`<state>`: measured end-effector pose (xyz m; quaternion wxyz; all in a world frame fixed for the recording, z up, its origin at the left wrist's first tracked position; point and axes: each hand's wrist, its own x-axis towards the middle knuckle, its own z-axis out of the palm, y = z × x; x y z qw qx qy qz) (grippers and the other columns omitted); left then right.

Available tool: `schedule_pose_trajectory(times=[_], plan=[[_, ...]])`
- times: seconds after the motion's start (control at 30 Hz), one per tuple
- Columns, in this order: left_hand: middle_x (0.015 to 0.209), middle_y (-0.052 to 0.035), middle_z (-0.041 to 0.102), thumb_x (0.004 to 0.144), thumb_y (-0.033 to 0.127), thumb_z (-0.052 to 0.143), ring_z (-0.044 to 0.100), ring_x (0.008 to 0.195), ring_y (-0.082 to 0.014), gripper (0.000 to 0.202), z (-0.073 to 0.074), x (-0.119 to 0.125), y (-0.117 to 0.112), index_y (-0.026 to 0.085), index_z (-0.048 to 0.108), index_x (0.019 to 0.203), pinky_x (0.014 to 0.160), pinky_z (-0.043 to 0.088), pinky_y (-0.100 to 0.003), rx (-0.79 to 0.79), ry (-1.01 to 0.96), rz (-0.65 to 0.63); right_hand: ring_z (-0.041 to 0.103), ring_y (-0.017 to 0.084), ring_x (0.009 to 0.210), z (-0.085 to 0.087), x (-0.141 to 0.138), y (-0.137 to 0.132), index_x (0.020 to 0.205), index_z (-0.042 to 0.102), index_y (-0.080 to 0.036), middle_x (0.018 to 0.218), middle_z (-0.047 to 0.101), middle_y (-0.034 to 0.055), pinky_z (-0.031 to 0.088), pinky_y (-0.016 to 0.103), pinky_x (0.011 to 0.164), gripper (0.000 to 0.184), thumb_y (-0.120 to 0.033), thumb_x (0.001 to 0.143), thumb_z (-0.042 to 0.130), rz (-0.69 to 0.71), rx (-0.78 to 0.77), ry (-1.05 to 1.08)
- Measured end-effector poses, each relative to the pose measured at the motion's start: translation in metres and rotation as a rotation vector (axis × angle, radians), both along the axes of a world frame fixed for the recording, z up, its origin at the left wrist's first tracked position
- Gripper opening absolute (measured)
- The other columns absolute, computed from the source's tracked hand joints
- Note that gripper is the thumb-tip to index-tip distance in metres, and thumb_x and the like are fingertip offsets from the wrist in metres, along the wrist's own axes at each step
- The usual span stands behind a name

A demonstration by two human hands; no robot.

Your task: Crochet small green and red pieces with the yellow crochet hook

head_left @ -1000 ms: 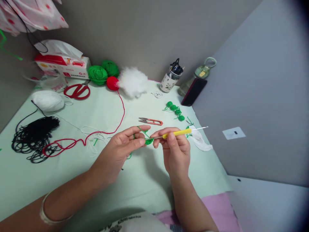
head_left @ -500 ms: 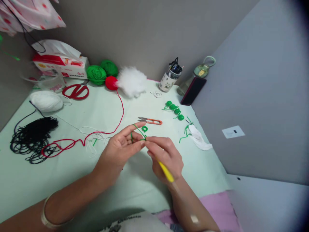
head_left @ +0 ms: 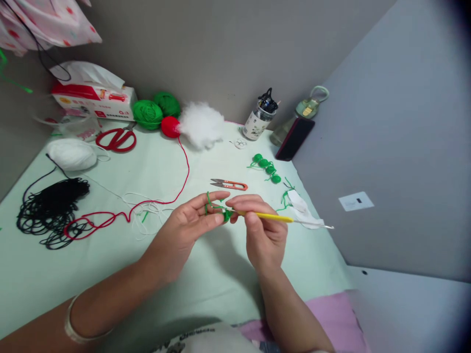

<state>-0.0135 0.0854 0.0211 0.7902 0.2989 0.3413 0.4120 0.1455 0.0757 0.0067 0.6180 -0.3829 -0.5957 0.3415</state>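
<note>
My left hand [head_left: 187,228] pinches a small piece of green crochet work [head_left: 227,215] between thumb and fingers. Green yarn [head_left: 208,197] loops around its raised index finger and another finger. In my right hand [head_left: 267,235] is a crochet hook [head_left: 274,216] with a yellow handle, gripped like a pen. One metal end of the hook reaches the green yarn by the left fingertips; the other metal end sticks out to the right. Just beyond the hands lie orange thread snips [head_left: 235,185]. Several small green crocheted balls [head_left: 270,169] rest in a row further right.
Black yarn [head_left: 55,211], red yarn [head_left: 186,169] and a white yarn ball [head_left: 71,154] lie on the left. Along the back stand a tissue box [head_left: 114,103], green yarn balls [head_left: 147,114], white stuffing [head_left: 201,125], a jar [head_left: 254,125] and a phone [head_left: 295,139]. Red scissors [head_left: 117,139] lie back left.
The crochet hook has swung from pointing down toward me to lying nearly level, pointing right. My right hand has turned and shifted slightly right. The green piece now shows at the left fingertips.
</note>
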Motion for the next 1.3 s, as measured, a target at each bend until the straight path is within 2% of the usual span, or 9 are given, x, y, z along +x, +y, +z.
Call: schedule_pose_trajectory(times=[0.17, 0.4, 0.57, 0.7, 0.83, 0.97, 1.07, 1.2, 1.3], plan=[[0.094, -0.0001, 0.071, 0.085, 0.033, 0.076, 0.061, 0.094, -0.0176, 0.038, -0.002, -0.002, 0.003, 0.031, 0.071, 0.122, 0.089, 0.040, -0.030, 0.017, 0.098, 0.014, 0.065, 0.015, 0.067, 0.003, 0.003, 0.002, 0.096, 0.070, -0.023, 0.092, 0.075, 0.0061, 0.057, 0.033, 0.063, 0.018, -0.035, 0.098, 0.057, 0.069, -0.168, 0.152], [0.092, -0.0003, 0.066, 0.085, 0.030, 0.074, 0.055, 0.087, -0.0165, 0.036, 0.001, -0.005, 0.005, 0.029, 0.072, 0.121, 0.082, 0.038, -0.028, 0.005, 0.085, 0.007, 0.062, 0.012, 0.057, 0.007, 0.004, 0.007, 0.089, 0.065, -0.021, 0.081, 0.073, 0.0035, 0.052, 0.028, 0.057, 0.021, -0.038, 0.098, 0.057, 0.113, -0.284, 0.278], [0.085, 0.0012, 0.057, 0.083, 0.031, 0.075, 0.048, 0.075, -0.0154, 0.036, 0.002, -0.006, 0.003, 0.030, 0.073, 0.119, 0.066, 0.033, -0.028, 0.028, 0.134, 0.019, 0.062, 0.013, 0.055, 0.007, 0.003, 0.005, 0.089, 0.062, -0.021, 0.080, 0.073, 0.0035, 0.052, 0.028, 0.055, 0.023, -0.041, 0.099, 0.055, 0.056, -0.257, 0.226], [0.084, 0.0012, 0.058, 0.084, 0.029, 0.075, 0.049, 0.076, -0.0157, 0.032, -0.001, -0.007, 0.004, 0.029, 0.074, 0.116, 0.070, 0.036, -0.028, 0.055, 0.133, 0.042, 0.067, 0.014, 0.064, 0.005, 0.001, -0.001, 0.094, 0.064, -0.021, 0.088, 0.074, 0.0050, 0.057, 0.031, 0.061, 0.020, -0.033, 0.102, 0.050, 0.028, -0.170, 0.167], [0.084, 0.0020, 0.059, 0.082, 0.028, 0.078, 0.052, 0.080, -0.0150, 0.032, -0.004, -0.005, 0.003, 0.030, 0.075, 0.114, 0.075, 0.040, -0.027, 0.095, 0.157, 0.093, 0.069, 0.016, 0.072, 0.002, 0.000, -0.006, 0.102, 0.067, -0.023, 0.093, 0.073, 0.0051, 0.059, 0.033, 0.064, 0.020, -0.024, 0.103, 0.047, -0.040, 0.009, -0.019], [0.082, 0.0031, 0.061, 0.080, 0.026, 0.081, 0.056, 0.082, -0.0134, 0.037, -0.002, -0.002, 0.000, 0.030, 0.074, 0.116, 0.076, 0.042, -0.024, 0.109, 0.135, 0.156, 0.071, 0.021, 0.092, -0.001, 0.002, -0.012, 0.115, 0.068, -0.025, 0.100, 0.073, 0.0074, 0.061, 0.036, 0.075, 0.026, -0.013, 0.098, 0.053, -0.115, 0.298, -0.497], [0.082, 0.0019, 0.066, 0.081, 0.026, 0.080, 0.057, 0.078, -0.0132, 0.040, 0.000, -0.002, -0.001, 0.028, 0.072, 0.121, 0.076, 0.044, -0.024, -0.006, 0.036, 0.093, 0.071, 0.021, 0.100, -0.003, 0.002, -0.016, 0.122, 0.068, -0.030, 0.110, 0.072, 0.0064, 0.062, 0.035, 0.078, 0.039, -0.008, 0.091, 0.063, -0.196, 0.378, -0.750], [0.068, 0.0040, 0.060, 0.083, 0.024, 0.077, 0.043, 0.057, -0.0077, 0.035, 0.000, -0.004, 0.005, 0.021, 0.074, 0.118, 0.076, 0.046, -0.026, -0.178, -0.092, -0.006, 0.070, 0.020, 0.089, 0.000, 0.004, -0.011, 0.115, 0.072, -0.029, 0.102, 0.072, 0.0059, 0.061, 0.035, 0.071, 0.028, -0.014, 0.097, 0.057, -0.168, 0.247, -0.384], [0.058, 0.0086, 0.046, 0.084, 0.023, 0.076, 0.030, 0.052, -0.0066, 0.031, -0.001, -0.005, 0.008, 0.022, 0.076, 0.115, 0.079, 0.046, -0.026, -0.125, -0.093, 0.016, 0.065, 0.015, 0.069, 0.002, 0.004, -0.003, 0.102, 0.074, -0.025, 0.090, 0.070, 0.0047, 0.056, 0.032, 0.058, 0.023, -0.020, 0.101, 0.052, -0.069, 0.055, 0.013]])
